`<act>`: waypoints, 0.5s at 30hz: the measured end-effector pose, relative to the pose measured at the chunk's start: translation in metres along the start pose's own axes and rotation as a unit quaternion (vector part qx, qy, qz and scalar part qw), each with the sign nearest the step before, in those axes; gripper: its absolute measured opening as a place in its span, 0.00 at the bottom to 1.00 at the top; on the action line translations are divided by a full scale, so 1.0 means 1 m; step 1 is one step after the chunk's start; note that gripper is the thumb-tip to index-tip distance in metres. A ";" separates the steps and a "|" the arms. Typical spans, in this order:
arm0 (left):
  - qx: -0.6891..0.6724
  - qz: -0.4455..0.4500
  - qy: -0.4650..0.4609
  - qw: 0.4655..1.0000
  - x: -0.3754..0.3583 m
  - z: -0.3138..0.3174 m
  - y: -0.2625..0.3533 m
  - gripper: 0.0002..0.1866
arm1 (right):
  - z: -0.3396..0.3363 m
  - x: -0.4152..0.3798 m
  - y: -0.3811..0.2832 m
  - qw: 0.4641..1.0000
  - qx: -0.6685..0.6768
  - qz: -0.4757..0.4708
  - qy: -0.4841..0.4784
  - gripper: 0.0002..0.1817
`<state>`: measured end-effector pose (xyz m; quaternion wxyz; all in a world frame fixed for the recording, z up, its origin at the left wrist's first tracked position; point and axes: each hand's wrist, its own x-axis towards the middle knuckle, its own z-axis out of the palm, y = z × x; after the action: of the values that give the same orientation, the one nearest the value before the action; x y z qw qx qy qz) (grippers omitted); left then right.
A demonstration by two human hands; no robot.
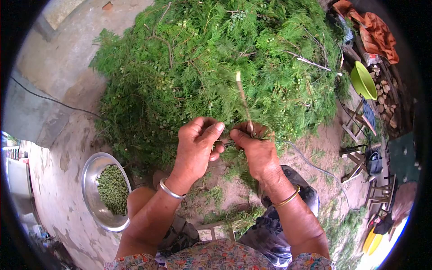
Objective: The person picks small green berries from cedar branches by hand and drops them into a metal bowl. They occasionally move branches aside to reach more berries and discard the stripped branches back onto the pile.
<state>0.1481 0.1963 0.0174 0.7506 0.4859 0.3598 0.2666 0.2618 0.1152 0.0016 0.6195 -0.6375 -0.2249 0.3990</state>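
Note:
My right hand (pixel 260 153) is closed around the lower part of a thin cut branch (pixel 243 100), whose pale cut end points up and away from me. Leafy bits show around those fingers. Just to the left, my left hand (pixel 196 141) has its fingers curled and the thumb pressed to the index finger; whatever it may pinch is too small to make out. Beyond both hands lies a big heap of green conifer branches (pixel 157 90) dotted with small pale-green cones. A metal basin (pixel 88 191) of picked green cones (pixel 112 191) sits on the floor at left.
Wooden stools (pixel 357 164) stand along the right. Farther back are a yellow-green plastic basin (pixel 363 81), stacked firewood (pixel 384 96) and an orange-brown cloth (pixel 375 33). A dark cable (pixel 54 99) crosses the concrete floor at left. Scattered sprigs (pixel 213 195) lie near my legs.

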 end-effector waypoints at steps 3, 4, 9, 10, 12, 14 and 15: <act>-0.033 0.018 0.028 0.999 0.003 -0.004 -0.002 0.08 | -0.003 0.002 -0.007 0.998 0.057 0.021 -0.001 0.05; -0.051 0.018 0.047 0.997 0.004 -0.006 -0.002 0.07 | -0.007 0.001 -0.013 0.996 0.074 0.042 -0.003 0.05; -0.141 0.062 0.010 0.988 0.007 -0.013 0.004 0.06 | -0.017 0.010 -0.021 0.937 0.331 0.110 0.013 0.08; -0.100 0.081 -0.035 0.991 0.005 -0.011 0.003 0.05 | -0.016 0.008 -0.025 0.925 0.360 0.122 0.021 0.10; 0.006 0.113 -0.071 0.991 -0.001 -0.005 -0.002 0.05 | -0.013 0.007 -0.026 0.911 0.389 0.134 0.030 0.12; 0.110 0.219 -0.092 0.965 0.001 0.003 -0.012 0.08 | -0.012 0.008 -0.022 0.908 0.401 0.124 -0.010 0.18; 0.211 0.321 -0.110 0.917 0.001 0.005 -0.015 0.11 | -0.013 0.009 -0.020 0.908 0.401 0.124 -0.010 0.18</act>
<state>0.1536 0.1881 0.0045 0.5395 0.7487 0.1480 0.3556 0.2811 0.1168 0.0180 0.7661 -0.3545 0.0287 0.5353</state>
